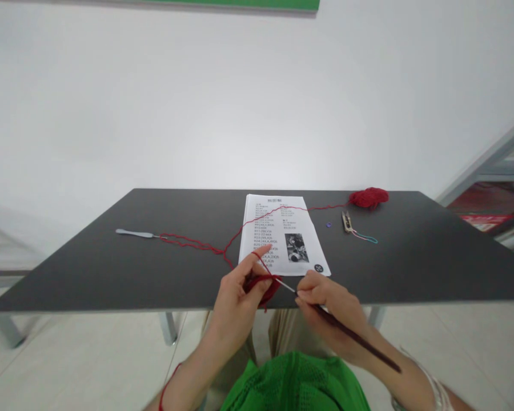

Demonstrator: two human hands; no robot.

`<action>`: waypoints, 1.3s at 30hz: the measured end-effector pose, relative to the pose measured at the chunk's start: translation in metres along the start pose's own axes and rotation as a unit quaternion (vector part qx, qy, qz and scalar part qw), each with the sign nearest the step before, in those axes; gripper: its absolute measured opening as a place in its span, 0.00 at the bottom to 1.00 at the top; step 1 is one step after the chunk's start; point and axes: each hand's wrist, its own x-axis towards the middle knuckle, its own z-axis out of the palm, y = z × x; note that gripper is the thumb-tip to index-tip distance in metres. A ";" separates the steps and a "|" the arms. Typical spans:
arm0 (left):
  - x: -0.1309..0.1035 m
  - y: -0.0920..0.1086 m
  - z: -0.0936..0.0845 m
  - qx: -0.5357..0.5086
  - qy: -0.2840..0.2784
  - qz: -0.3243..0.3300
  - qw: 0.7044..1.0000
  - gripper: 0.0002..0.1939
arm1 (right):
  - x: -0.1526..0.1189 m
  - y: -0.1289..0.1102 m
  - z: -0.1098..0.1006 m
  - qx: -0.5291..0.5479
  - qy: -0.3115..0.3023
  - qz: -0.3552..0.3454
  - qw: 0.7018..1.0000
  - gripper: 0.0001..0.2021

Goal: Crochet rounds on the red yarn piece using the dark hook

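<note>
Remote view: I see left hand [236, 298] pinching red crochet piece [273, 291], right hand [334, 308] gripping dark-handled hook [360, 338]. For clean loops, I'd want light, even tension on the yarn [262, 263].

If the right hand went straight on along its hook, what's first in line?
Likely the red piece in the left hand; the hook tip already appears to meet its edge. Depth is unclear from this one view.
</note>
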 end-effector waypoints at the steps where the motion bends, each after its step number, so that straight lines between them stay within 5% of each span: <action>1: -0.001 0.001 -0.001 0.006 -0.005 0.002 1.000 0.23 | 0.002 0.001 -0.002 0.048 0.011 0.051 0.997 0.10; 3: -0.002 0.001 -0.002 0.003 -0.018 0.002 1.000 0.24 | 0.005 0.004 -0.002 0.191 0.035 0.161 0.968 0.08; 5: -0.002 0.000 -0.002 -0.014 -0.029 -0.002 0.999 0.24 | 0.005 0.008 0.004 0.354 0.058 0.254 0.898 0.07; 7: -0.002 -0.002 0.000 -0.047 -0.035 -0.019 0.998 0.26 | 0.003 0.011 0.014 0.447 0.082 0.303 0.838 0.07; 8: -0.002 -0.003 0.001 -0.068 -0.036 -0.032 0.996 0.27 | 0.001 0.012 0.020 0.450 0.096 0.303 0.834 0.07; 9: -0.002 -0.004 0.003 -0.089 -0.033 -0.047 0.994 0.29 | -0.002 0.012 0.025 0.422 0.112 0.285 0.853 0.06; 12: -0.003 -0.008 0.009 -0.140 -0.007 -0.086 0.986 0.33 | -0.015 0.015 0.036 0.154 0.102 0.124 0.975 0.05; 14: -0.003 -0.008 0.011 -0.171 0.004 -0.113 0.979 0.34 | -0.021 0.020 0.036 0.005 0.069 0.004 0.998 0.08; 17: -0.002 -0.004 0.008 -0.221 -0.009 -0.162 0.962 0.31 | -0.022 0.027 0.034 -0.031 0.055 -0.073 0.995 0.11; 21: 0.002 0.002 -0.002 -0.250 -0.026 -0.198 0.948 0.29 | -0.012 0.030 0.031 0.135 0.072 0.032 0.988 0.05; 25: 0.006 0.003 -0.009 -0.241 -0.040 -0.181 0.953 0.27 | -0.006 0.026 0.019 0.316 0.070 0.160 0.933 0.03; 32: 0.008 0.005 -0.014 -0.215 -0.103 -0.188 0.953 0.24 | 0.003 0.021 -0.008 0.274 0.007 0.191 0.943 0.07; 39: 0.007 0.010 -0.023 -0.179 -0.140 -0.199 0.953 0.23 | 0.010 0.015 -0.014 0.283 -0.013 0.189 0.940 0.09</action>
